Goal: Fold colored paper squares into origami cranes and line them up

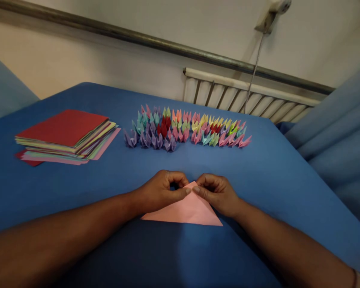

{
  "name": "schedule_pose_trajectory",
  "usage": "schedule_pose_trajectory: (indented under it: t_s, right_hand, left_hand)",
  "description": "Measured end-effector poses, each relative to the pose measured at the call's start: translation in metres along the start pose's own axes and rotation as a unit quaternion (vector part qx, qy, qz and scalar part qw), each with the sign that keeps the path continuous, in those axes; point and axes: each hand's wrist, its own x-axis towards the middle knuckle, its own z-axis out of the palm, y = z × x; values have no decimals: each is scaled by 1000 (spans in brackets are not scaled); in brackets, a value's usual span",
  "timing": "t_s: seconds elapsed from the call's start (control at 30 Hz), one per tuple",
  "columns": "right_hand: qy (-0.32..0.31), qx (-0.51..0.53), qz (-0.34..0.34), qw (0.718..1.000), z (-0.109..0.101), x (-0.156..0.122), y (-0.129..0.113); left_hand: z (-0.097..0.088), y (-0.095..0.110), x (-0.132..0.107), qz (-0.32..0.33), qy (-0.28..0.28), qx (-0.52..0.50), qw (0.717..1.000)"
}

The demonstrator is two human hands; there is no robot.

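A pink paper (186, 211), folded into a triangle, lies on the blue table (258, 172) right in front of me. My left hand (162, 190) and my right hand (216, 193) meet at its top corner. Both have curled fingers, and each thumb presses on the paper's tip. Beyond them stand rows of small folded paper cranes (183, 129) in purple, teal, red, pink, yellow and green.
A stack of coloured square sheets (67, 137), red on top, sits at the table's left. A slatted rail (246, 98) and a metal pipe (156, 42) run along the wall behind. Blue cloth (339, 132) hangs at the right.
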Motion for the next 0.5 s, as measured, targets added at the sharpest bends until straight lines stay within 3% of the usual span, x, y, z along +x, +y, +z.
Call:
schedule_pose_trajectory:
  t_s: [0.5]
  right_hand:
    - [-23,16,18,999,-1,0,-3]
  left_hand:
    - [1,2,1,-18,6,-2,1000]
